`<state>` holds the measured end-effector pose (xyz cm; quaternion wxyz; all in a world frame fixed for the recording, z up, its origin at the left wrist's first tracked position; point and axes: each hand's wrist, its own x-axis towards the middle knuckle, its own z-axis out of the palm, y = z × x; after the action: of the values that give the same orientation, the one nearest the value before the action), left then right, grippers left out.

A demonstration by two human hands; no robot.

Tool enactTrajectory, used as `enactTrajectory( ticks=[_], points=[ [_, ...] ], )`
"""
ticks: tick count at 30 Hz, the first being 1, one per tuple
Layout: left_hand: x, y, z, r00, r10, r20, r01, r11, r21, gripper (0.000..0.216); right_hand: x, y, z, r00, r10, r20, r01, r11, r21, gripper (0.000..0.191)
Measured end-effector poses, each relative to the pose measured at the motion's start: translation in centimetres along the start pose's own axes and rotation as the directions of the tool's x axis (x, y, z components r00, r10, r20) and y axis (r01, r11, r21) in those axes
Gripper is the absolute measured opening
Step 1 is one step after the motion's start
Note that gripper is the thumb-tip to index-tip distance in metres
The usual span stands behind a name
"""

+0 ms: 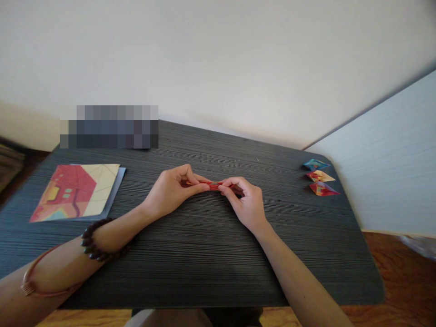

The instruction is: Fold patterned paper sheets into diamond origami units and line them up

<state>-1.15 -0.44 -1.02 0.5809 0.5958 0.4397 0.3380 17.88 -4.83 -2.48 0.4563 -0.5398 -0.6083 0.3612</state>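
Observation:
Between my two hands, over the middle of the table, is a small folded piece of red paper (214, 185). My left hand (175, 186) pinches its left end between thumb and fingers. The right end is pinched the same way by my right hand (245, 200). Most of the paper is hidden behind my fingers, so its full shape does not show. On my left wrist are a dark bead bracelet (91, 240) and a thin copper-coloured band.
Printed paper sheets (73, 193) lie stacked at the table's left. Three folded paper pieces, blue (316, 164), cream and red (319, 175), and red (323, 189), sit in a column at the right. A blurred-out patch covers the back left. A wall borders the dark table (204, 263).

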Motion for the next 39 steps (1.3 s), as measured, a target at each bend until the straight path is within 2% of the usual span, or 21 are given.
enactTrajectory(
  ticks=[8, 11, 14, 21, 27, 30, 32, 33, 36, 39],
  points=[
    [0.3, -0.4, -0.3, 0.999, -0.036, 0.028, 0.038, 0.997, -0.072, 0.030, 0.2, 0.3, -0.1, 0.989, 0.139, -0.040, -0.134, 0.985, 0.111, 0.018],
    [0.3, -0.2, -0.4, 0.999, -0.053, 0.004, 0.053, 0.999, -0.011, 0.025, 0.3, 0.4, -0.2, 0.986, 0.167, -0.006, -0.164, 0.973, 0.164, 0.019],
    [0.4, 0.0, -0.5, 0.997, -0.073, -0.011, 0.074, 0.996, 0.042, 0.032, 0.4, 0.4, -0.3, 0.984, 0.180, 0.016, -0.178, 0.958, 0.226, 0.020],
    [0.9, 0.1, -1.1, 0.974, -0.188, 0.126, 0.200, 0.976, -0.090, 0.033, 0.6, 0.3, -0.4, 0.981, 0.190, 0.046, -0.195, 0.941, 0.277, 0.019],
    [1.1, 0.0, -1.4, 0.972, -0.152, 0.179, 0.168, 0.983, -0.076, 0.032, 0.7, 0.7, -0.6, 0.977, 0.205, 0.065, -0.215, 0.945, 0.245, 0.021],
    [1.0, -0.3, -1.5, 0.983, -0.091, 0.161, 0.077, 0.993, 0.089, 0.029, 0.6, 0.7, -0.7, 0.987, 0.155, 0.049, -0.161, 0.976, 0.148, 0.020],
    [0.9, -0.5, -1.6, 0.990, 0.046, 0.131, -0.084, 0.951, 0.299, 0.024, 0.5, 0.5, -0.7, 0.995, 0.094, 0.020, -0.094, 0.995, 0.012, 0.017],
    [0.9, -0.6, -1.6, 0.980, 0.142, 0.136, -0.186, 0.896, 0.403, 0.022, 0.5, 0.4, -0.7, 0.998, 0.061, 0.009, -0.060, 0.996, -0.067, 0.014],
    [0.9, -0.8, -1.6, 0.897, 0.385, 0.218, -0.437, 0.696, 0.569, 0.019, 0.4, 0.3, -0.5, 1.000, -0.024, 0.013, 0.027, 0.968, -0.251, 0.008],
    [0.8, -1.0, -1.4, 0.837, 0.437, 0.330, -0.544, 0.593, 0.594, 0.018, 0.5, 0.2, -0.3, 0.997, -0.066, 0.041, 0.076, 0.945, -0.319, 0.007]
  ],
)
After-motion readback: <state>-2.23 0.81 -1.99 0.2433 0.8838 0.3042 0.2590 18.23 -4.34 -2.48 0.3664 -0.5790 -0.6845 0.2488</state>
